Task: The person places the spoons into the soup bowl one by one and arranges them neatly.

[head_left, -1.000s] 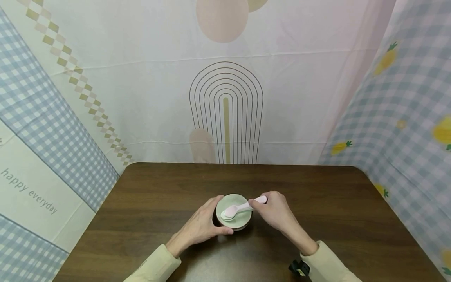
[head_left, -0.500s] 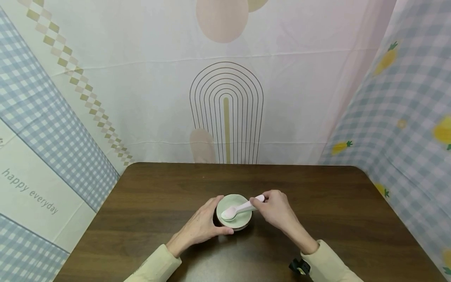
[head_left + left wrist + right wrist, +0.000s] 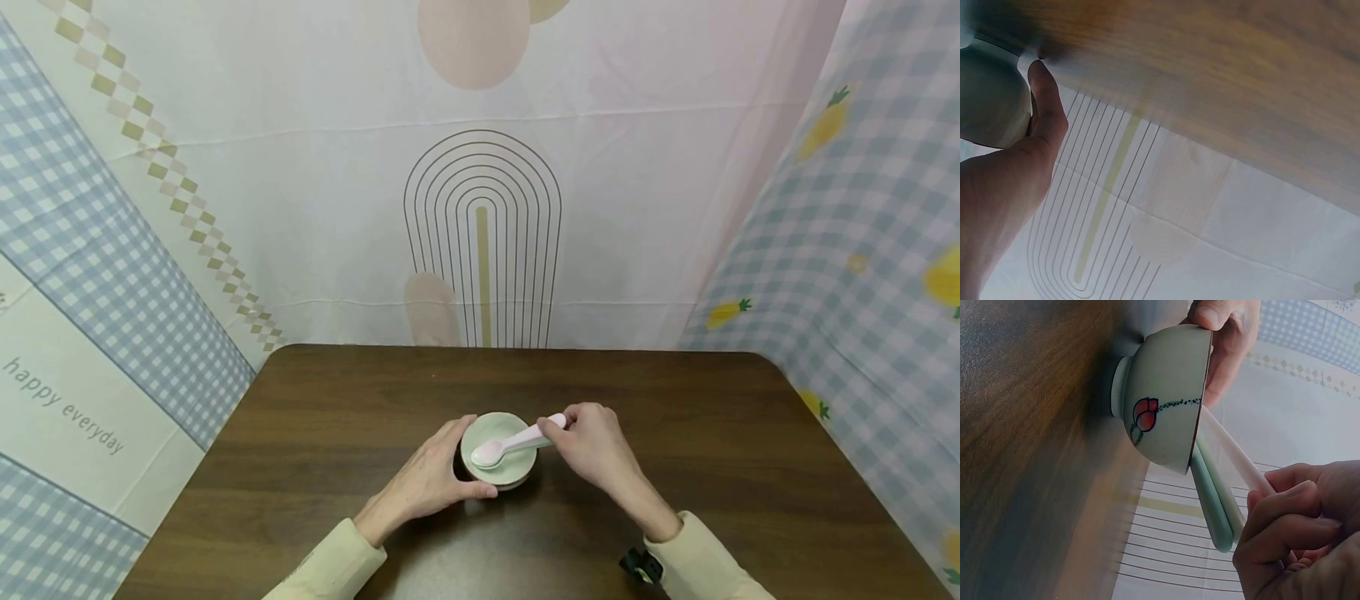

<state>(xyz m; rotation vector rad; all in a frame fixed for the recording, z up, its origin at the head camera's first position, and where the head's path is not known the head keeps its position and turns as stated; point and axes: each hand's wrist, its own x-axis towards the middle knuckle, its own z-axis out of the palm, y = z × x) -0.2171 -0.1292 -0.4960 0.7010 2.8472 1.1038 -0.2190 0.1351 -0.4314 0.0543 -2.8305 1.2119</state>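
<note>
A small pale green bowl stands upright on the table; the right wrist view shows a red flower painted on its side. My left hand grips the bowl from the left, thumb at the near side and fingers round the far side. My right hand pinches the handle of a pink spoon, whose head lies over the bowl's inside. Two green handles, a darker one and a paler one, stick out over the rim beneath the pink spoon. Their other ends are mostly hidden.
The brown wooden table spreads round the bowl on all sides. A printed cloth hangs behind its far edge, with checked cloth on the right. A small black device sits by the right sleeve.
The pink spoon's head has shifted slightly left and toward me, covering more of the green spoon head beneath it. My left hand and the bowl have stayed in place.
</note>
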